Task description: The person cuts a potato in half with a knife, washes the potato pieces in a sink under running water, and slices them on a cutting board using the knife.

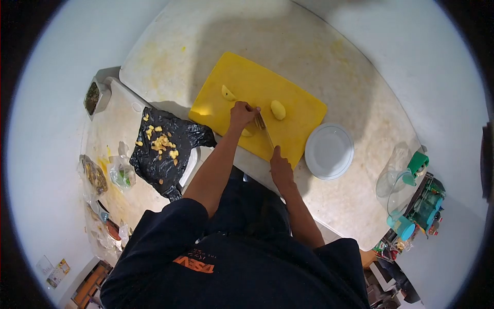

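Observation:
On the yellow cutting board [303,103], my right hand [281,169] grips the handle of a knife [268,138], its blade pointing up and left. My left hand [242,115] is closed, fingers pinched by the front of the blade; what they hold is hidden. A peeled, pale yellow piece, apparently potato [278,109], lies to the right of the blade. A cut wedge [228,92] rests beyond my left hand. Another pale piece [247,133] shows partly beside my left wrist.
A white plate [329,152] sits right of the board. To the left, a black plastic bag [170,129] bears several peelings [162,143]. Plastic bags [122,175] lie farther left. A clear jug [399,190] and turquoise cup [404,227] stand at the far right.

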